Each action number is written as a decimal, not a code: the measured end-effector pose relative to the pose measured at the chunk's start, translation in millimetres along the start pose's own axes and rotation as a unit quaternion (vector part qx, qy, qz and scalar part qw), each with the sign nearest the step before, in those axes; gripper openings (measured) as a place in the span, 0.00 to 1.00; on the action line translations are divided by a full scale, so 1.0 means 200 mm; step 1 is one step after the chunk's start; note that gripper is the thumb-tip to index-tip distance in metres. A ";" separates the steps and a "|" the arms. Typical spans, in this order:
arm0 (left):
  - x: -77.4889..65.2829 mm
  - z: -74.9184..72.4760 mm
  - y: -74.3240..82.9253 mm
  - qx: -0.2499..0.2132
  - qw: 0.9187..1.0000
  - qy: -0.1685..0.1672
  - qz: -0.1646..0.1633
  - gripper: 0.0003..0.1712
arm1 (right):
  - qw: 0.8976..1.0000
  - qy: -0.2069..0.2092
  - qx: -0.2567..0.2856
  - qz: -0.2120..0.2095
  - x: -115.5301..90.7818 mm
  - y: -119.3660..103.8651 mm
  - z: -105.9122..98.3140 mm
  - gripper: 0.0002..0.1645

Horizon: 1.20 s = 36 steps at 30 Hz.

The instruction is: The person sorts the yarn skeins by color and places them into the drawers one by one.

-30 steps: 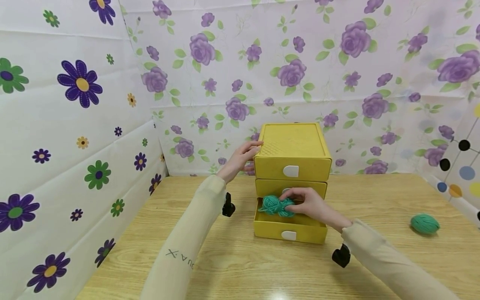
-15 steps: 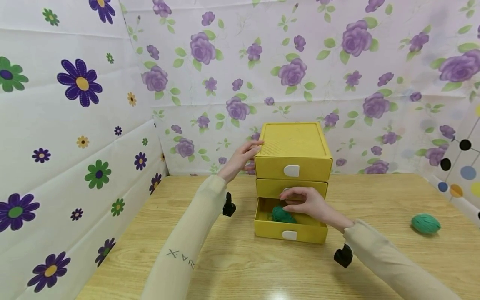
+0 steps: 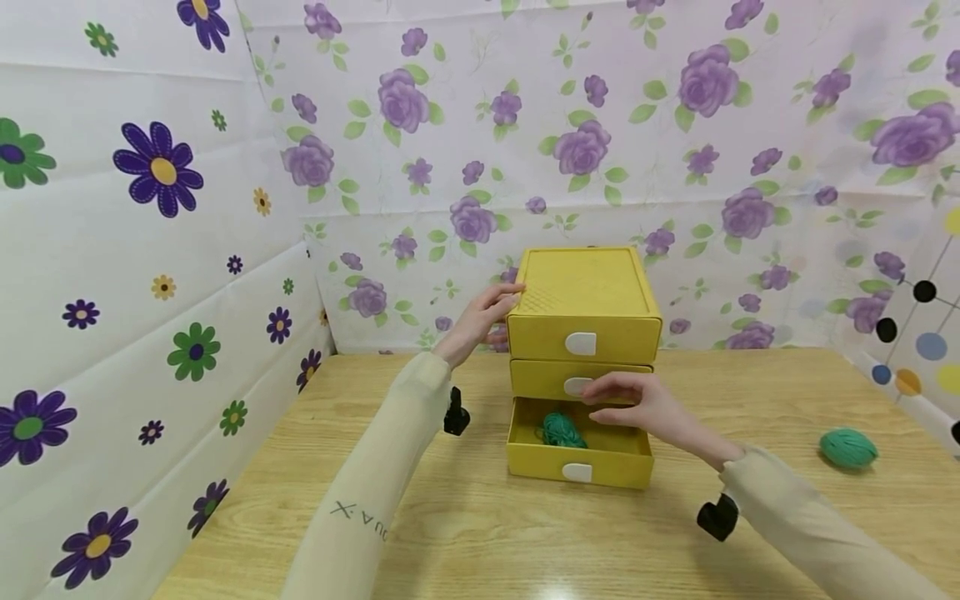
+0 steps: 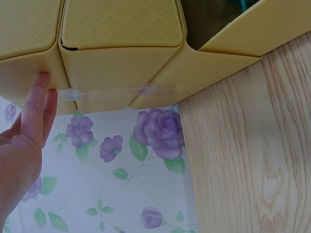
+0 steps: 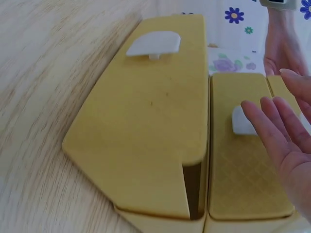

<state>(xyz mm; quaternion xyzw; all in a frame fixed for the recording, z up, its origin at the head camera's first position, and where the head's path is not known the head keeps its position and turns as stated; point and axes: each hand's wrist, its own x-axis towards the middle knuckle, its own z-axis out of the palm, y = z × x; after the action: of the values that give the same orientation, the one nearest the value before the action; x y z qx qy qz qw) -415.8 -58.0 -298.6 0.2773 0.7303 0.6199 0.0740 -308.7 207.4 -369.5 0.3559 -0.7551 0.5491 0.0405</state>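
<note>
A yellow three-drawer cabinet stands on the table, its bottom drawer pulled out. Inside that drawer, toward the left, lies a ball of teal-green yarn; only a sliver of the yarn shows in the left wrist view. My left hand rests its extended fingers against the cabinet's upper left side. Over the right part of the bottom drawer, my right hand hovers with thumb and fingers apart and nothing between them. In the right wrist view its fingertips overlap the middle drawer's white handle.
A second green yarn ball lies on the wooden table at the right. Flowered cloth hangs close behind the cabinet and along the left side. The upper two drawers are closed.
My right hand has let go of the teal yarn, which dropped into the bottom drawer. The hand has then shifted to the right. My left hand has stayed at the cabinet's side.
</note>
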 end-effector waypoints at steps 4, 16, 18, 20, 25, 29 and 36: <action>0.00 0.00 0.01 -0.009 1.000 -0.004 -0.004 0.23 | 1.000 -0.002 -0.005 -0.003 -0.04 -0.02 -0.06 0.18; -0.07 0.03 0.13 0.013 1.000 -0.014 -0.016 0.25 | 0.997 -0.034 0.071 0.027 -0.18 -0.05 -0.22 0.18; -0.08 0.03 0.13 0.013 1.000 -0.013 -0.017 0.25 | 0.997 -0.032 0.065 0.031 -0.21 -0.05 -0.25 0.18; -0.08 0.03 0.13 0.012 1.000 -0.012 -0.017 0.25 | 0.997 -0.030 0.055 0.033 -0.23 -0.05 -0.29 0.19; -0.07 0.03 0.13 0.008 1.000 -0.011 -0.017 0.25 | 0.998 -0.027 0.049 0.024 -0.29 -0.07 -0.37 0.19; -0.07 0.03 0.13 0.000 1.000 -0.011 -0.023 0.25 | 0.999 -0.012 0.036 0.031 -0.33 -0.09 -0.43 0.19; -0.04 0.02 0.08 -0.004 1.000 -0.006 -0.022 0.24 | 0.998 0.009 0.012 0.053 -0.38 -0.10 -0.52 0.20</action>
<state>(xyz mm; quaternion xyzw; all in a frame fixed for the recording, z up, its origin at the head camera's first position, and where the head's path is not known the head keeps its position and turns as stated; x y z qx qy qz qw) -401.7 -57.7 -285.6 0.2651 0.7329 0.6196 0.0934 -274.7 331.5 -346.8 0.3107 -0.7662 0.5624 0.0135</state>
